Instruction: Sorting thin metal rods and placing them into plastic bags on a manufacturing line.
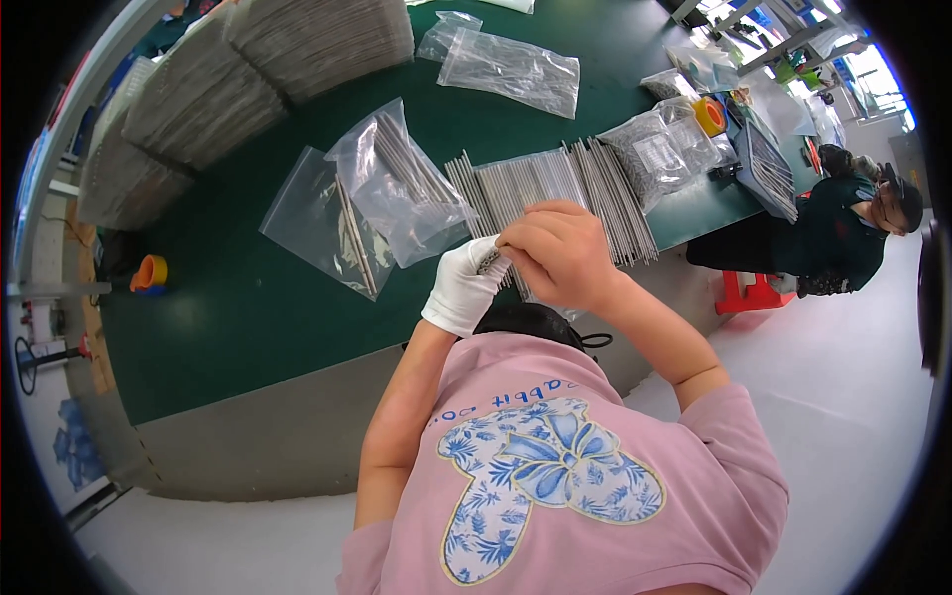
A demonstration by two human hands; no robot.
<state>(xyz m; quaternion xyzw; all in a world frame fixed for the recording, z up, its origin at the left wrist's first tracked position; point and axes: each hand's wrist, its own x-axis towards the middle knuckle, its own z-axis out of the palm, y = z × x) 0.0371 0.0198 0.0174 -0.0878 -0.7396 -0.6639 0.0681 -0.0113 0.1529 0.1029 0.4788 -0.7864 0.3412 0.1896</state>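
My left hand (463, 290), in a white glove, is closed around small grey metal pieces (488, 262), of which only a little shows. Against it, the bare fingertips of my right hand (563, 253) are pinched together; whatever is between them is hidden. Both hands are at the table's near edge, in front of a row of thin metal rods (620, 203). Part of that row lies under or in clear plastic (531, 183). Left of the hands is a clear bag (407, 193) with several rods inside, overlapping another flat bag (307, 213) with a few rods.
Tall stacks of pale sheet-like packs (203, 99) stand at the back left of the green table (248, 337). Flat clear bags (511, 69) lie at the back. A bag of small grey parts (650, 154) and an orange tape roll (709, 116) are right. Another person (843, 228) stands far right, near a red stool (754, 294).
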